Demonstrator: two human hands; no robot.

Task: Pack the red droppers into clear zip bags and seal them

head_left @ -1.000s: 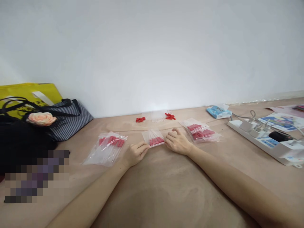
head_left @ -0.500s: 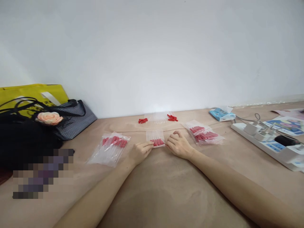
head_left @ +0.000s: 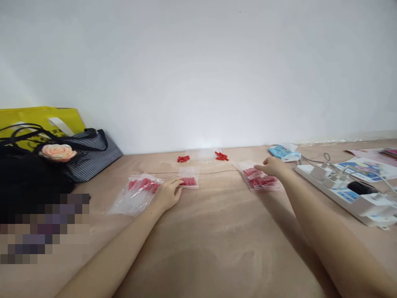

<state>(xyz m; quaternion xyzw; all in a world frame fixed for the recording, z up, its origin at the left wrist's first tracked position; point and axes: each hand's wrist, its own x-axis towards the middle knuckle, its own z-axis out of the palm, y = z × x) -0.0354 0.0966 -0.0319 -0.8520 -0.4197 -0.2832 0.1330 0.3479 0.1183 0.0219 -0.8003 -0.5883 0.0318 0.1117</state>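
My left hand (head_left: 170, 194) pinches the left edge of a small clear bag (head_left: 192, 173) with several red pieces in its lower part. To the right, my right hand (head_left: 273, 166) is over the right side of a pile of clear bags (head_left: 260, 182) holding red pieces; its fingertips are near the upper bag, and whether they grip it is too small to tell. Left of my left hand lies another stack of clear bags (head_left: 133, 198) with red pieces. Farther back are two small heaps of loose red pieces (head_left: 183, 159), (head_left: 221, 156) beside a flat clear bag (head_left: 198, 154).
A white power strip (head_left: 344, 194) with plugs and cables is at the right, behind it a blue tissue pack (head_left: 283, 152) and printed papers (head_left: 369, 169). Yellow (head_left: 40, 120), striped (head_left: 93, 161) and black bags (head_left: 31, 186) stand at the left. A wall closes off the back.
My left hand has moved left with the small bag. My right hand has let go of that bag and moved right to the pile of bags. The camera view has shifted slightly.
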